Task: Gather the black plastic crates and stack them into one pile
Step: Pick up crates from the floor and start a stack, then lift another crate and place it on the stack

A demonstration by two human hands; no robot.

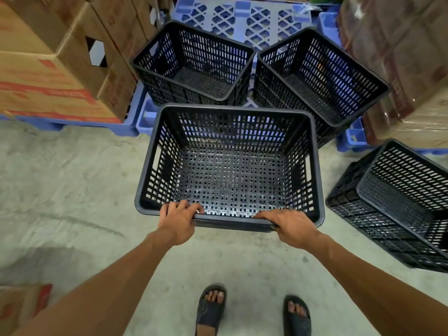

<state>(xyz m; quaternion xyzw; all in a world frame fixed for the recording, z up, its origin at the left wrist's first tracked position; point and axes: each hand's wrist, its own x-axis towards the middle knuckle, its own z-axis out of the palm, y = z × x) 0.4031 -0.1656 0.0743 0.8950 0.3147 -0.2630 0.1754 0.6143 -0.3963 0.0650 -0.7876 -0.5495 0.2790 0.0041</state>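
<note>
A black slotted plastic crate point(230, 170) hangs in front of me, open side up and empty. My left hand point(178, 220) grips its near rim at the left. My right hand point(289, 226) grips the same rim at the right. Two more black crates stand behind it on a blue pallet: one at the back left point(194, 64) and one at the back right point(320, 81). At the right, on the floor, a further black crate point(397, 202) sits nested in another, partly cut off by the frame edge.
The blue plastic pallet point(242, 23) lies at the back. Stacked cardboard boxes point(55, 59) fill the left. Plastic-wrapped cartons point(402, 57) rise at the right. A small box point(21, 304) lies at the lower left. My sandalled feet point(211, 309) stand on bare concrete floor point(72, 190).
</note>
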